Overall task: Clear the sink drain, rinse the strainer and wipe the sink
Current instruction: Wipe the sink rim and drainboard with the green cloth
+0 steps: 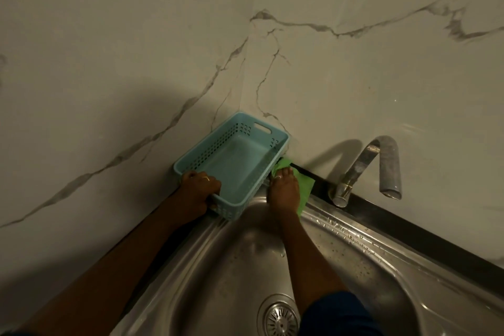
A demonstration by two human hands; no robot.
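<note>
A steel sink [354,262] fills the lower right, wet with droplets. Its round strainer [281,318] sits in the drain at the bottom, partly hidden by my right sleeve. My right hand [283,188] presses flat on a green cloth [305,185] at the sink's back corner rim, beside the basket. My left hand [197,189] grips the near rim of an empty light blue plastic basket [237,163] that stands in the corner against the wall.
A curved metal tap [381,166] rises from the back ledge to the right of the cloth, its spout hanging over the sink. Marble-patterned walls [354,76] meet in a corner behind the basket. A dark strip [409,226] runs along the sink's back edge.
</note>
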